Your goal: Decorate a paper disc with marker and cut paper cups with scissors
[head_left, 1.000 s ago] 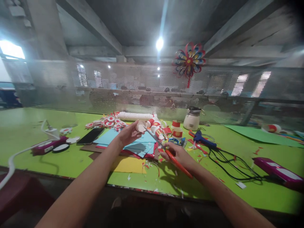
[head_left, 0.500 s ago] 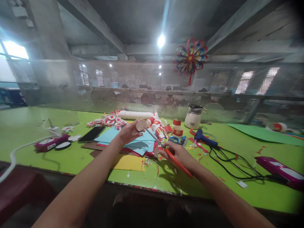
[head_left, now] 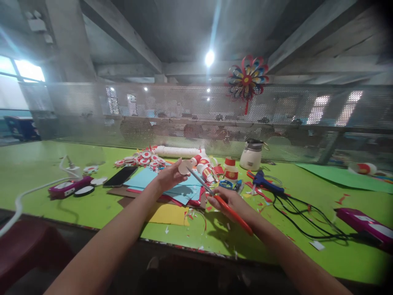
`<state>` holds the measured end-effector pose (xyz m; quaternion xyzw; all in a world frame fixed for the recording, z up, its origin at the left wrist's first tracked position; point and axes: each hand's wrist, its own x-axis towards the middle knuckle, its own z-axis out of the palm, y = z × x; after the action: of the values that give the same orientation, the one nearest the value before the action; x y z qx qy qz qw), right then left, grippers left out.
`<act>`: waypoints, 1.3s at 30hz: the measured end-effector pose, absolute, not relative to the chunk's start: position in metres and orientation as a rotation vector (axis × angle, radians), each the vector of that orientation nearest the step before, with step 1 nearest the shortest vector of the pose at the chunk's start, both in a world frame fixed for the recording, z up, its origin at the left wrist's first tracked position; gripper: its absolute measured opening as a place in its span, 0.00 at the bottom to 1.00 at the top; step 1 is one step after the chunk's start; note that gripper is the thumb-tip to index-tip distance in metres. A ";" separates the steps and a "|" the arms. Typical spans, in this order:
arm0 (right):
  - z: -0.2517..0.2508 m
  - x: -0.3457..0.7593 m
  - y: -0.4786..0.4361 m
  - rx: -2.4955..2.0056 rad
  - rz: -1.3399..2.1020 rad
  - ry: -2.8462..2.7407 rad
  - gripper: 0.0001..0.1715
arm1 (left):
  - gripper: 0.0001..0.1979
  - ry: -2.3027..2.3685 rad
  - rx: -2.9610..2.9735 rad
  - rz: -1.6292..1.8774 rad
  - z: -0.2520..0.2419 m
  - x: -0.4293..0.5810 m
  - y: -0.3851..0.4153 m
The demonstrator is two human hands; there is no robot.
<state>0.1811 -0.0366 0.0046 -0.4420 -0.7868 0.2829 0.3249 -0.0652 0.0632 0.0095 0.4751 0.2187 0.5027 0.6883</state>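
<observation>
Between the fingers of my left hand (head_left: 170, 177) is a small round pale disc (head_left: 184, 167), perhaps card or a cup bottom. My right hand (head_left: 229, 200) is closed around the red handles of a pair of scissors (head_left: 235, 214). The blades point up and left, with their tips at the disc's right edge; whether they are cutting into it I cannot tell. Below my left hand lie light blue paper sheets (head_left: 181, 192) over red and brown ones. A yellow sheet (head_left: 168, 214) sticks out at the front. Red-and-white paper cups (head_left: 231, 169) stand just beyond the scissors.
Red-and-white discs (head_left: 144, 157) are heaped behind the paper, near a white roll (head_left: 178, 151). A phone (head_left: 121, 176) lies at left. To the right are a blue glue gun (head_left: 265, 181), black cables (head_left: 302, 221), a white jug (head_left: 251, 156) and a purple power strip (head_left: 365, 223). Scraps litter the table.
The view has tilted slightly, so everything sits a little lower and further right. Both hands keep their hold, and the scissor tips stay by the disc.
</observation>
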 end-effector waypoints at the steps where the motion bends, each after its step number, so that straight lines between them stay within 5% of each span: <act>1: 0.005 0.181 -0.036 -1.146 0.752 -2.061 0.21 | 0.18 0.492 1.068 1.123 0.009 -0.065 0.063; 29: 0.009 0.179 -0.042 -1.153 0.786 -2.008 0.25 | 0.15 0.446 1.253 1.096 0.011 -0.064 0.055; 39: 0.008 0.179 -0.042 -1.150 0.754 -2.017 0.25 | 0.21 0.465 1.267 1.105 0.010 -0.064 0.057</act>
<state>0.1790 -0.0417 0.0081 -0.4426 -0.7761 0.2902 0.3430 -0.0635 0.0572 0.0095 0.5562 0.2043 0.4852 0.6430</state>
